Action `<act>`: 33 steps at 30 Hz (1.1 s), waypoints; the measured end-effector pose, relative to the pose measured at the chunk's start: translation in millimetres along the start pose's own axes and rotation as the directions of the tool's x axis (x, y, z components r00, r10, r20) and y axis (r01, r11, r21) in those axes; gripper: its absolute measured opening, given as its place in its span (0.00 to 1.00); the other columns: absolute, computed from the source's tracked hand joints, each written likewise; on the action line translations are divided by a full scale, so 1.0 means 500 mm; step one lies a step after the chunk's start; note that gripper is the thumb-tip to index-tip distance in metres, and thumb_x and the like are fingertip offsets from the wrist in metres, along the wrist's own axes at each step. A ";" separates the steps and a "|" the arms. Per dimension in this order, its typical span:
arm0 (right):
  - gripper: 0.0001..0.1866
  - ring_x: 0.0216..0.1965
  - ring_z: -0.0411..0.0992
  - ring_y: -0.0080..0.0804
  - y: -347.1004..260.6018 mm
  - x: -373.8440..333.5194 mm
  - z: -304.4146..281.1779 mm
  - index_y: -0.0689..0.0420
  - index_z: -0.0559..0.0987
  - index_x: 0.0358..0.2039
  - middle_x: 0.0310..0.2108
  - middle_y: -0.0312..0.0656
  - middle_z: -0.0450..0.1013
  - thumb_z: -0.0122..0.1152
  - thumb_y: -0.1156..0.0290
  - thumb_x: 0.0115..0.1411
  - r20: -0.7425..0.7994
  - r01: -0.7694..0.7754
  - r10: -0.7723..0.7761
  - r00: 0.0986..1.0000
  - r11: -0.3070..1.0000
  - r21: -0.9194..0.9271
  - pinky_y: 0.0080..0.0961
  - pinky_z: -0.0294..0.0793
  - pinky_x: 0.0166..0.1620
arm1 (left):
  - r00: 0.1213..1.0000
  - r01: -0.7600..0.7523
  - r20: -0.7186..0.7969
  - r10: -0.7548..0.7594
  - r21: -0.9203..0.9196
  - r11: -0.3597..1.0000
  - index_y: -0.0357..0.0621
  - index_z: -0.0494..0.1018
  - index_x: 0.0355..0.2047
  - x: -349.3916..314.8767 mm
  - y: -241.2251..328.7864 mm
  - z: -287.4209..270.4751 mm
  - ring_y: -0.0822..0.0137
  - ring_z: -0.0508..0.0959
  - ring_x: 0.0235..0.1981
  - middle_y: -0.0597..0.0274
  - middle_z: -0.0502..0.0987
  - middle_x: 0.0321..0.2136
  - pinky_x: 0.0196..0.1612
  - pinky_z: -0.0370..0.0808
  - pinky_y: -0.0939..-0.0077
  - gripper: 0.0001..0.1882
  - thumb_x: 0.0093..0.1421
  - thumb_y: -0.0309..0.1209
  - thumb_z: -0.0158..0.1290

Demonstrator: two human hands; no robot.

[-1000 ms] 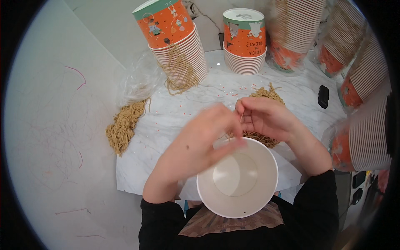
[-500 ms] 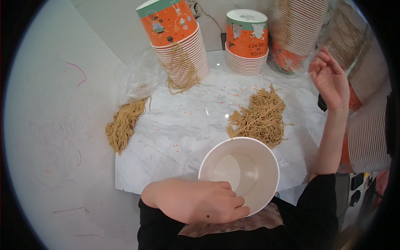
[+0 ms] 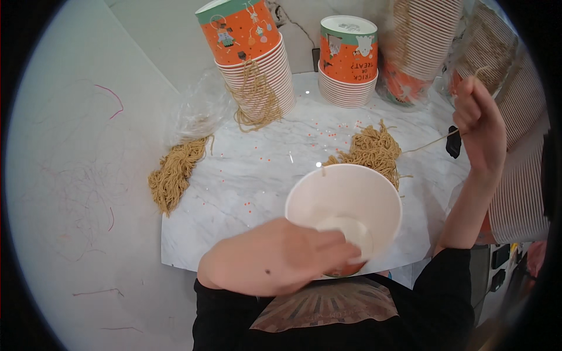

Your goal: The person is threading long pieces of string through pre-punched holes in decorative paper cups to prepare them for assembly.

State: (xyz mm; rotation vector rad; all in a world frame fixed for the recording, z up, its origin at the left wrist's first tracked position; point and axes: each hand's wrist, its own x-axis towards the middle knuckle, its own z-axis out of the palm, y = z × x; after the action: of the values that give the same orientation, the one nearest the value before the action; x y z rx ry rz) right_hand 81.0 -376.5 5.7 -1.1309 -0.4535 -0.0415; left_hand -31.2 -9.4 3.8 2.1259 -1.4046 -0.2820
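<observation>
My left hand [image 3: 287,251] is at the near side of a large paper bucket [image 3: 357,193], gripping it by the rim; motion smears the fingers. The bucket is tilted, white inside, and nothing lies on the part of its bottom that shows. Up at the right, my right hand [image 3: 483,120] is closed on a strand of tan cord [image 3: 430,142]. That strand runs from a loose pile of cord [image 3: 374,146] behind the bucket, and a short end pokes out above the fingers.
A second cord bundle [image 3: 175,175] spills from a clear bag [image 3: 196,117] at the left. Nested orange paper buckets [image 3: 246,35] and a shorter stack [image 3: 349,61] stand at the back. Tall bagged stacks [image 3: 421,41] line the right. Orange specks dot the marbled tabletop [image 3: 234,234].
My right hand has closed and moved slightly right and down, now with a cord strand drawn from the pile. The bucket has tipped and shifted away, and my left hand moved with it.
</observation>
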 end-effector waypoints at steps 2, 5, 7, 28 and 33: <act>0.12 0.22 0.47 0.11 0.015 -0.008 0.055 0.61 0.79 0.41 0.21 0.23 0.56 0.52 0.66 0.70 0.075 0.015 0.002 0.997 0.975 -0.221 0.14 0.44 0.24 | 0.959 0.207 -0.187 -0.212 -0.044 0.977 0.42 0.75 0.54 -0.009 0.018 -0.020 0.59 0.82 0.36 0.55 0.81 0.38 0.31 0.79 0.69 0.20 0.61 0.22 0.56; 0.10 0.25 0.61 0.13 0.044 -0.033 0.113 0.63 0.81 0.32 0.25 0.30 0.70 0.56 0.71 0.66 0.082 0.168 -0.153 0.985 0.723 -0.670 0.14 0.56 0.27 | 0.859 0.251 -0.405 -0.314 -0.201 0.947 0.37 0.74 0.54 0.010 -0.022 -0.022 0.73 0.80 0.33 0.61 0.80 0.34 0.37 0.76 0.81 0.20 0.59 0.17 0.55; 0.06 0.26 0.66 0.16 0.068 -0.045 0.146 0.65 0.80 0.34 0.25 0.34 0.72 0.59 0.76 0.63 0.185 0.204 -0.093 0.978 0.580 -0.788 0.17 0.62 0.29 | 0.782 0.328 -0.355 -0.512 -0.463 0.823 0.35 0.74 0.53 0.016 -0.032 -0.032 0.79 0.77 0.33 0.66 0.79 0.34 0.36 0.74 0.83 0.19 0.61 0.16 0.54; 0.09 0.25 0.72 0.35 0.106 -0.080 0.220 0.58 0.83 0.37 0.24 0.40 0.69 0.69 0.78 0.53 0.480 0.498 -0.151 0.864 0.389 -0.775 0.29 0.69 0.26 | 0.824 0.165 -0.401 -0.400 -0.506 0.847 0.34 0.75 0.52 0.046 -0.087 0.002 0.72 0.77 0.48 0.59 0.78 0.47 0.50 0.74 0.76 0.13 0.69 0.25 0.52; 0.09 0.24 0.72 0.35 0.109 -0.079 0.224 0.58 0.83 0.35 0.24 0.39 0.69 0.70 0.78 0.52 0.496 0.524 -0.172 0.851 0.356 -0.774 0.30 0.69 0.26 | 0.801 0.176 -0.441 -0.404 -0.471 0.864 0.33 0.76 0.48 0.058 -0.080 0.015 0.72 0.78 0.46 0.59 0.78 0.45 0.46 0.76 0.76 0.12 0.65 0.24 0.57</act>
State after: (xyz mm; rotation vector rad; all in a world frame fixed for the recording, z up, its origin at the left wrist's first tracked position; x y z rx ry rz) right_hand 22.2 -261.9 -17.5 -2.1213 -1.0746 -0.5601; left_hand 8.7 -26.4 -21.2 1.8598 -0.6180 -0.0808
